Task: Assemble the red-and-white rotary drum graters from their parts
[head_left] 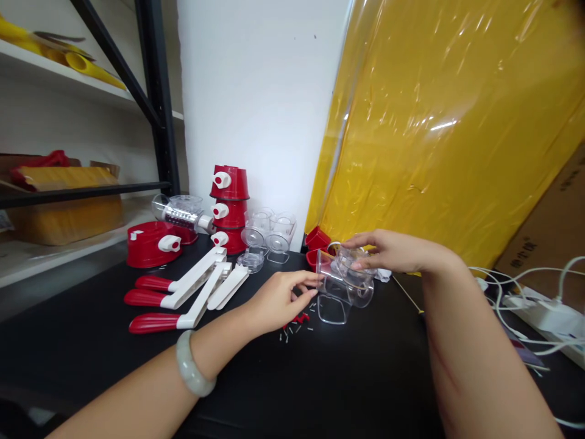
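Observation:
In front of me on the black table is a clear plastic housing (333,285) with a tubular body and a square, flared base. My left hand (287,299) has its fingertips and thumb at the housing's left rim, holding it there. My right hand (388,250) comes over from the right, with thumb and fingers around the clear upper part of the housing; whether that part is separate, I cannot tell. Small screws (292,330) and little red pieces (300,318) lie scattered beside my left fingers. Behind the housing sit red square cups (317,239), partly hidden.
Red-and-white crank handles (158,297) lie at left. Stacked red bases (231,213) and more clear housings (280,231) stand along the wall. A screwdriver (406,292) lies behind my right arm. White cables and a power strip (548,314) occupy the right; a black-framed shelf (158,91) borders the left.

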Action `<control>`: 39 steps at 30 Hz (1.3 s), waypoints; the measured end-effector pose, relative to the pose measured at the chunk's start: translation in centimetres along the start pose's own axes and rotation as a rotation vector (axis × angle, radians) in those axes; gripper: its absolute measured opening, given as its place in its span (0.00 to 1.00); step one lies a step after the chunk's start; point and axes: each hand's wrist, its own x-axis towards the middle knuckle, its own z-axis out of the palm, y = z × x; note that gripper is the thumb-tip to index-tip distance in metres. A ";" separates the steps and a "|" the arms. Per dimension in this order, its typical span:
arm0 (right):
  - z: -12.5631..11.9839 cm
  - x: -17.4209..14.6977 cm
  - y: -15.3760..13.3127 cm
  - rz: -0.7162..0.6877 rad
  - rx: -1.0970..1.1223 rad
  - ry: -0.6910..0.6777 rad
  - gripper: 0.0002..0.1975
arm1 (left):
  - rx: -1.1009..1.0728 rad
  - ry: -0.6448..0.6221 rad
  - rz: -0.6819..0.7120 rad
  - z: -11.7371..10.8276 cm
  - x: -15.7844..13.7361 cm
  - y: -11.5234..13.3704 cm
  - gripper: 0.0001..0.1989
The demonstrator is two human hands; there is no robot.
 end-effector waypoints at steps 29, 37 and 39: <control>0.1 0.0 0.0 -0.010 -0.026 -0.005 0.33 | -0.024 -0.036 -0.035 -0.1 0.1 -0.1 0.19; 0.1 -0.2 -0.4 -0.006 -0.033 0.004 0.28 | -0.015 -0.011 -0.021 -0.1 0.1 0.3 0.19; 0.1 -0.3 -0.5 -0.029 -0.013 0.006 0.26 | -0.012 0.007 -0.019 -0.1 0.1 0.4 0.19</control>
